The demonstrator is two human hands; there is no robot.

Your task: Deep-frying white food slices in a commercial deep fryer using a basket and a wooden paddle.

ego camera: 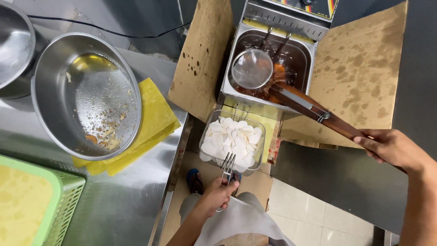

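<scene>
My left hand grips the wire handle of a small metal fry basket, held low in front of the fryer and filled with white flat chips. My right hand holds long wooden tongs whose tips reach into the dark oil of the steel deep fryer. A round mesh skimmer rests in the oil beside the tong tips, next to something orange.
A steel counter at left carries a large tilted metal bowl with crumbs and oil, yellow cloths, another bowl and a green plastic basket. Oil-stained cardboard flanks the fryer.
</scene>
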